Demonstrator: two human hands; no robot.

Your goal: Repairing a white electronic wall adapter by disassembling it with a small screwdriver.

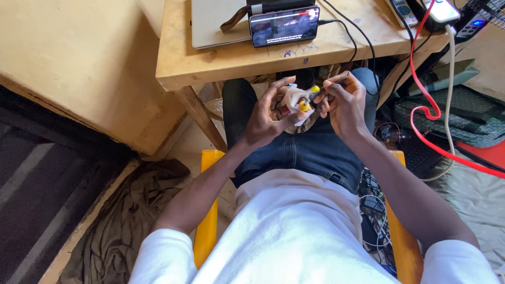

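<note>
I sit on a yellow chair (209, 231) with both hands raised over my lap in front of a wooden table (179, 63). My left hand (265, 115) cups a small white part with red and yellow bits (295, 101). My right hand (343, 102) pinches a thin tool with a yellow end (314, 90) and touches its tip to that part. The part's underside is hidden by my fingers.
On the table lie a phone with a lit screen (284, 25), a closed laptop (215, 23) and black cables (363, 39). A red cable (421, 89) and a white cable (448, 79) hang at the right over bags. Crumpled cloth (131, 221) lies on the floor at left.
</note>
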